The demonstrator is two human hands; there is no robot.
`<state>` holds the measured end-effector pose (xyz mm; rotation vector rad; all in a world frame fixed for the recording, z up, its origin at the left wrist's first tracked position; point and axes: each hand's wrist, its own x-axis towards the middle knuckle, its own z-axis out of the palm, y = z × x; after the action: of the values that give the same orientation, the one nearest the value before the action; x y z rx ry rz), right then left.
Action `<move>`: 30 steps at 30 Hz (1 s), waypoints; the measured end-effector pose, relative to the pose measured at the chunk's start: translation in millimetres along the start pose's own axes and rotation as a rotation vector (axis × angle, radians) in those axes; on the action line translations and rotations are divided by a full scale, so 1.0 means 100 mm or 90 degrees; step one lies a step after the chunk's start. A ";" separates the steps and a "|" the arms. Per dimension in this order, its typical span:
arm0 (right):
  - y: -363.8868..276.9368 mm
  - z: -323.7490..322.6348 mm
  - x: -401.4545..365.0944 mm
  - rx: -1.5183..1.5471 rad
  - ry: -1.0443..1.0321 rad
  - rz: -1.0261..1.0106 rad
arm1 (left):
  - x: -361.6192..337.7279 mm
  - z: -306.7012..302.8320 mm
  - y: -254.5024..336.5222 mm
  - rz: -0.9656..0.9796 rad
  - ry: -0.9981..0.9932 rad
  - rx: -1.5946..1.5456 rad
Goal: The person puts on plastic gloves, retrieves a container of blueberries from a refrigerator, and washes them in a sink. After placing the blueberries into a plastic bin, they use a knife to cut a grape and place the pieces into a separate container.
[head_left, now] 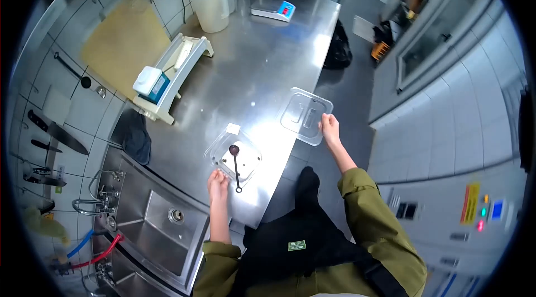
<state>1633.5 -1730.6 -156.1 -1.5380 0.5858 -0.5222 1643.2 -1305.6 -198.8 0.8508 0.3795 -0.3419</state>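
Note:
A clear plastic container (219, 150) sits on the steel counter (262, 62) near its front edge. A dark measuring spoon (236, 165) lies across it. My left hand (217, 184) rests against the container's near corner, touching it. A small white block (233, 128) lies just beyond the container. My right hand (329, 127) grips the near edge of a clear plastic lid (305, 115), which lies flat at the counter's right edge and partly overhangs it.
A steel sink (159, 221) with a tap is left of the container, with a dark cloth (135, 136) at its far end. A white rack (170, 76), a white jug (210, 9) and a scale (273, 9) stand farther along. Knives hang on the tiled wall.

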 end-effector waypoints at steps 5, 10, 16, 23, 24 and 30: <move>0.44 0.43 1.74 -0.189 -0.218 -0.068 | 0.45 0.46 -0.25 0.095 0.088 -0.005; 0.59 1.21 2.64 -0.256 -0.414 -0.146 | 0.68 1.02 -0.39 0.127 0.156 -0.081; 0.37 1.20 3.68 -0.190 -0.601 -0.241 | 0.78 1.50 0.00 0.282 0.620 0.467; 0.21 -1.28 6.08 -0.299 -0.299 -0.171 | 2.82 5.04 0.38 0.619 0.611 0.586; 0.15 -1.78 6.40 -0.368 -0.270 -0.083 | 3.39 5.66 0.24 0.728 0.443 0.691; 0.64 -4.09 7.58 -0.316 0.086 0.243 | 5.90 8.93 -1.65 0.279 -0.253 0.756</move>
<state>1942.9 -2534.1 -217.8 -1.8009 1.1498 -0.1915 2256.1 -2183.5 -39.4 1.9370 -0.4572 -0.2994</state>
